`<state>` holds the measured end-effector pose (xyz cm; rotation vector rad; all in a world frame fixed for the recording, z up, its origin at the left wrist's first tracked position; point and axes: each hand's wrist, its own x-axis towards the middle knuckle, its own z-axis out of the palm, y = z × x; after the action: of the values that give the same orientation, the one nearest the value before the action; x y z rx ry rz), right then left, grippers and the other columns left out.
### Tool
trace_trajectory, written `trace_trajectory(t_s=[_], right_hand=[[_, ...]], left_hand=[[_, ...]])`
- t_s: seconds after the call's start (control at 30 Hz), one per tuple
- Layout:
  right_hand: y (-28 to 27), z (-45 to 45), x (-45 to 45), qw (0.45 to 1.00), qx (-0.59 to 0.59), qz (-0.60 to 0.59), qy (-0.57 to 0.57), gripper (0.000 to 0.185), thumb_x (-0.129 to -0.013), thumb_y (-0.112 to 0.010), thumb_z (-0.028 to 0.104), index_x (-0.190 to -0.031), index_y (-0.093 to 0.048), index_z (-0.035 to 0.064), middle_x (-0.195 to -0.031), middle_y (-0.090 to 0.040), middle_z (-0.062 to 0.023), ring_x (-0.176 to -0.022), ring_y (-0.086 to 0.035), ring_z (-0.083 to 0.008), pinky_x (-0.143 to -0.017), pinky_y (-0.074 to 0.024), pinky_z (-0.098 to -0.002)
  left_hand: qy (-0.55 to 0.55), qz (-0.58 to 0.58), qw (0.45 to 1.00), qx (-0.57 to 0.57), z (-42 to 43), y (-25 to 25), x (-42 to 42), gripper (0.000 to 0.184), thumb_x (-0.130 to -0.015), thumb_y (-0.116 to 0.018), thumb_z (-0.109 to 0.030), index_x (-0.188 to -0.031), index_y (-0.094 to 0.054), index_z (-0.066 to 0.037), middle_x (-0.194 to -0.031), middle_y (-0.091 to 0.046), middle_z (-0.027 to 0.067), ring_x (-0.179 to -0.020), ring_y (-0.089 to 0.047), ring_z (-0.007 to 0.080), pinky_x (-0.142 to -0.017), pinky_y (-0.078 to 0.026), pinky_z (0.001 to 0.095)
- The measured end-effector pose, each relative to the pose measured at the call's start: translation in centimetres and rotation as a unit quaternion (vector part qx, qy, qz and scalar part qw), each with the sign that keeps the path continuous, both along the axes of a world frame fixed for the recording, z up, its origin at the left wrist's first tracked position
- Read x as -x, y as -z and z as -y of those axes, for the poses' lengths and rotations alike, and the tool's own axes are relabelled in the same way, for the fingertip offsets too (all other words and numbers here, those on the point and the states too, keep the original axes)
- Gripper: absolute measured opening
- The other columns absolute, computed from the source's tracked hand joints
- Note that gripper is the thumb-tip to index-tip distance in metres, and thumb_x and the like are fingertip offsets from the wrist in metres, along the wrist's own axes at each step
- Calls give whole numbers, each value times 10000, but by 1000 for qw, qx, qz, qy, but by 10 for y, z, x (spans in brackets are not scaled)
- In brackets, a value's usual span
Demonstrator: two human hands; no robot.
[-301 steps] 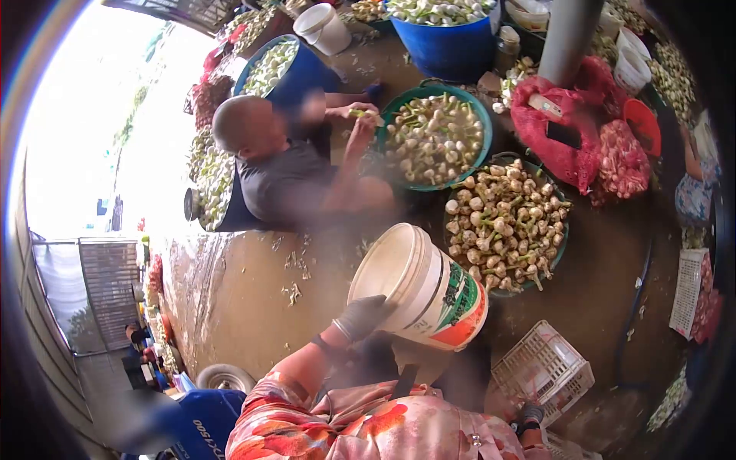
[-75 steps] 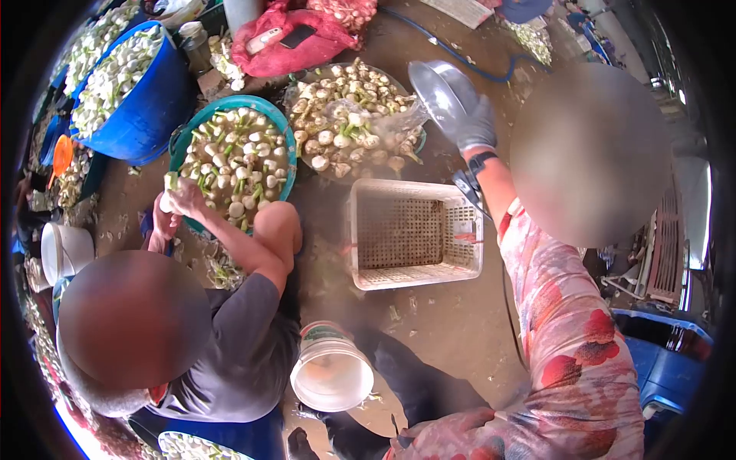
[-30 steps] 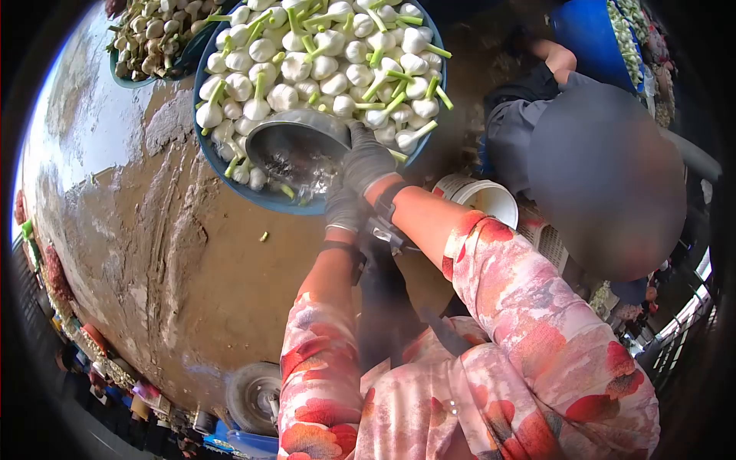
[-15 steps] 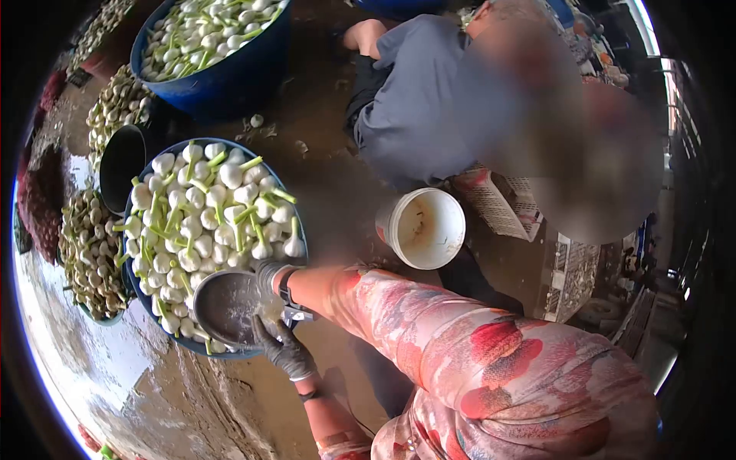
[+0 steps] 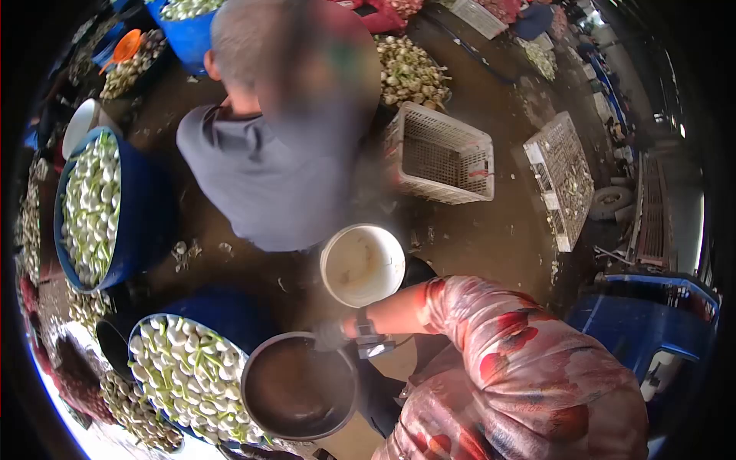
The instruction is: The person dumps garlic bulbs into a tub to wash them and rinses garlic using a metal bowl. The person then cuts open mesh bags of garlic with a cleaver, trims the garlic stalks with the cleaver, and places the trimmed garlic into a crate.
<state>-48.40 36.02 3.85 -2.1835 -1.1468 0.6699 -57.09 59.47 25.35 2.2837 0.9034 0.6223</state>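
Blurrily, the right hand (image 5: 331, 336) is clamping the bowl (image 5: 299, 387); the frame's edge is cutting off the left hand (image 5: 264, 454), whose grip I cannot tell.

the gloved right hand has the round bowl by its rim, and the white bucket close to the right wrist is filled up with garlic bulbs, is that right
Not quite: the white bucket isn't filled with garlic bulbs; the head view shows no bulbs in it, only brownish marks inside. The gloved right hand does have the round bowl by its rim.
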Motion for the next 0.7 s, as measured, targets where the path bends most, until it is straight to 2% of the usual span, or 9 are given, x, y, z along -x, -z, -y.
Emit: trace_trajectory(t_s=[0.1, 0.3, 0.33, 0.4, 0.43, 0.5, 0.53, 0.57, 0.7], right_hand=[[-29, 145, -18, 976, 23, -187, 109, 168, -788, -565, 152, -928, -588, 61, -786, -616, -146, -684, -608, -273, -590, -496, -387], [-69, 406, -42, 925, 120, -144, 331, 195, -869, -515, 203, -846, -614, 37, -699, -597, -165, -562, -589, -288, -526, -504, -403], [-73, 442, -48, 908, 124, -139, 375, 220, -871, -532, 215, -866, -633, 19, -720, -617, -168, -578, -599, -285, -549, -514, -405], [-91, 486, -93, 766, 110, -269, 574, 214, -855, -579, 207, -920, -652, 18, -759, -646, -128, -647, -628, -248, -612, -524, -386], [-116, 497, -128, 605, 66, -382, 695, 199, -843, -595, 183, -957, -655, 32, -776, -654, -86, -697, -640, -214, -662, -529, -373], [-45, 574, -154, 605, 95, -322, 722, 175, -842, -590, 135, -946, -657, 11, -756, -656, -100, -657, -634, -223, -625, -530, -365], [-42, 600, -182, 757, 307, -204, 539, 178, -838, -582, 112, -951, -659, -1, -781, -668, -121, -673, -640, -223, -625, -530, -363], [-40, 623, -211, 824, 481, -62, 294, 183, -833, -573, 90, -955, -661, -13, -806, -680, -141, -689, -646, -224, -624, -530, -360], [41, 716, -298, 723, 368, -142, 566, 205, -777, -601, 122, -945, -706, 70, -981, -667, -192, -894, -668, -319, -728, -536, -395]], left_hand=[[67, -13, 995, 68, 49, 8, -49, 497, -961, -492, -360, -1281, -469, 20, -1299, -483, 177, -1178, -463, 313, -1002, -370, 433], [287, -149, 946, -12, 146, 31, -134, 429, -964, -496, -268, -1291, -453, 7, -1336, -446, 137, -1228, -419, 303, -1030, -339, 432], [271, -138, 947, 98, 162, 44, -141, 410, -960, -505, -237, -1287, -454, 5, -1339, -434, 127, -1232, -413, 289, -1027, -340, 420], [272, -140, 935, 181, 201, 53, -162, 391, -948, -529, -189, -1279, -461, 7, -1333, -418, 110, -1229, -412, 252, -1030, -334, 385], [294, -150, 929, 165, 218, 55, -173, 391, -947, -532, -185, -1281, -464, 7, -1324, -433, 121, -1228, -415, 248, -1046, -322, 384], [322, -160, 923, 139, 251, 55, -195, 378, -948, -529, -189, -1265, -477, 10, -1313, -449, 131, -1232, -418, 252, -1051, -322, 388], [320, -161, 923, 137, 262, 58, -201, 378, -948, -529, -189, -1265, -477, 10, -1313, -449, 131, -1232, -418, 252, -1051, -322, 388], [314, -178, 921, 144, 269, 60, -204, 369, -948, -527, -189, -1255, -485, 11, -1310, -454, 135, -1229, -423, 255, -1052, -322, 393], [282, -230, 916, 167, 316, 46, -227, 352, -944, -527, -182, -1236, -498, 12, -1288, -467, 132, -1216, -439, 255, -1048, -334, 400]])
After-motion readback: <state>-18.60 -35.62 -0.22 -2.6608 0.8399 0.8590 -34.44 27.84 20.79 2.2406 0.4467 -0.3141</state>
